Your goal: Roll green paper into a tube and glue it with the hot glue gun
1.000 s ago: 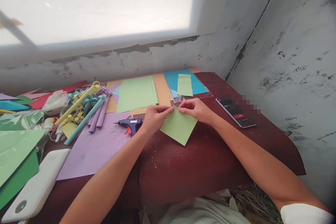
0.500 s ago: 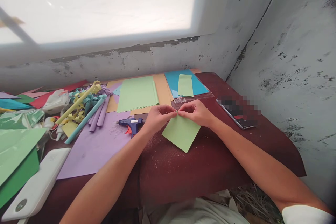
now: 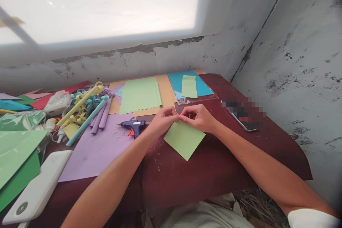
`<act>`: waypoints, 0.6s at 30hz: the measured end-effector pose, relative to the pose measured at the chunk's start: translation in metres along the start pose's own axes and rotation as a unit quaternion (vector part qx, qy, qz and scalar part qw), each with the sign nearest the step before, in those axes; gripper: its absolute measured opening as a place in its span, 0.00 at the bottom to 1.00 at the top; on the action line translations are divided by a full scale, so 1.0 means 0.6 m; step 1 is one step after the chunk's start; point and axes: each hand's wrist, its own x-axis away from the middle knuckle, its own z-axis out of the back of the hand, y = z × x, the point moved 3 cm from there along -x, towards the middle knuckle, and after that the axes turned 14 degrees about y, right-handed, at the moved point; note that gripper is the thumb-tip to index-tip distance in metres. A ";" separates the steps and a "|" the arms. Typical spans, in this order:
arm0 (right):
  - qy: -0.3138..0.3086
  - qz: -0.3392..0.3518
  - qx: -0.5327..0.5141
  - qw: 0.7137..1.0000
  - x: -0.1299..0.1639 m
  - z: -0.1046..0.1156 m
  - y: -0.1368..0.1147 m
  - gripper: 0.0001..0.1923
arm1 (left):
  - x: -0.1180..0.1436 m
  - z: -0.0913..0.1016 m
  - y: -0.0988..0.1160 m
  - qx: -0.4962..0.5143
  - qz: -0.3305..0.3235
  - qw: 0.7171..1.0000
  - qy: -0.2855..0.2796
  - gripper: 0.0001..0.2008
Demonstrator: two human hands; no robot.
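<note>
A square of light green paper (image 3: 185,139) is turned cornerwise above the dark red table (image 3: 171,181). My left hand (image 3: 166,118) pinches its far corner from the left, thumb against fingertips. From the right, my right hand (image 3: 197,117) pinches the same corner, and the fingertips of both hands meet there. The fingers cover that corner, so its exact shape is hidden. Just left of my left hand lies a blue hot glue gun (image 3: 135,125) with an orange-red trigger, resting partly on a purple sheet (image 3: 103,153).
Behind my hands lie light green sheets (image 3: 139,94) and a blue sheet (image 3: 173,81) bearing a green strip (image 3: 189,87). A phone (image 3: 237,115) rests at right. Leftward are rolled paper tubes (image 3: 87,121), curled strips and a white power bank (image 3: 40,185).
Both hands have shifted slightly toward me with the green paper, whose near corner sits a bit lower and further left. The other things have stayed in place.
</note>
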 end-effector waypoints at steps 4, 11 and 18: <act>-0.030 -0.005 -0.016 0.999 0.002 -0.005 -0.001 0.14 | -0.002 0.002 -0.004 0.005 0.011 1.000 0.007 0.13; -0.018 0.001 0.010 1.000 0.001 0.001 -0.003 0.11 | -0.014 0.007 -0.023 -0.033 0.010 0.998 0.044 0.12; -0.038 -0.030 -0.017 0.999 -0.005 0.011 0.003 0.13 | -0.015 0.007 -0.019 -0.032 0.011 0.999 0.038 0.13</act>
